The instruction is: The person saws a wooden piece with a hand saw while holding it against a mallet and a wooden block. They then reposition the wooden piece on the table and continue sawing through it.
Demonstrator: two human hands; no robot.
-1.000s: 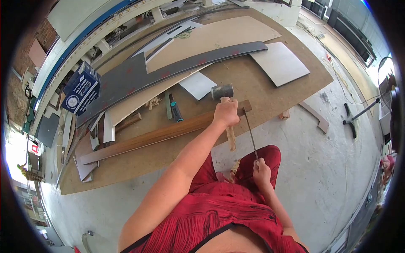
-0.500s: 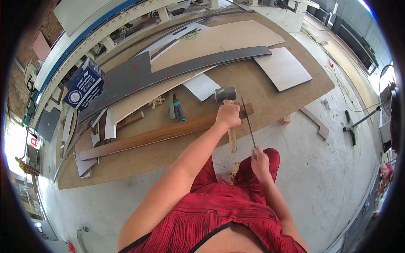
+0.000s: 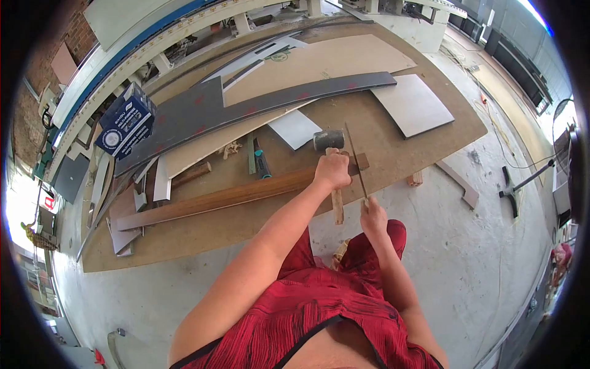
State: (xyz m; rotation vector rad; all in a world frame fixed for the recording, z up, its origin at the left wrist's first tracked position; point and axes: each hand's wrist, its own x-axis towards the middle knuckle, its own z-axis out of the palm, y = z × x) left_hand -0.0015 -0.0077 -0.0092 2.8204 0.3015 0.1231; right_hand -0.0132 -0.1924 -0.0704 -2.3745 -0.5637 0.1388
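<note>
A long brown wooden plank (image 3: 246, 195) lies across the board, its right end under my left hand. My left hand (image 3: 334, 169) is closed on the handle of a mallet with a dark head (image 3: 329, 140), pressing down over the plank. The pale mallet handle sticks out below my fist, towards me. In my right hand (image 3: 373, 216), closed round its handle, is a saw (image 3: 358, 163). The thin blade crosses the plank just right of my left hand, close to the plank's end; how deep it sits is too small to tell.
On the large brown board (image 3: 424, 154) lie a dark grey panel (image 3: 258, 109), white panels (image 3: 413, 106), a teal-handled tool (image 3: 263, 165) and offcuts. A blue box (image 3: 126, 117) stands at left. A long machine (image 3: 147, 40) runs behind. A stand (image 3: 510, 190) is on the floor at right.
My right hand has pushed the saw forward, away from me, across the plank. My left hand and the mallet stay in place.
</note>
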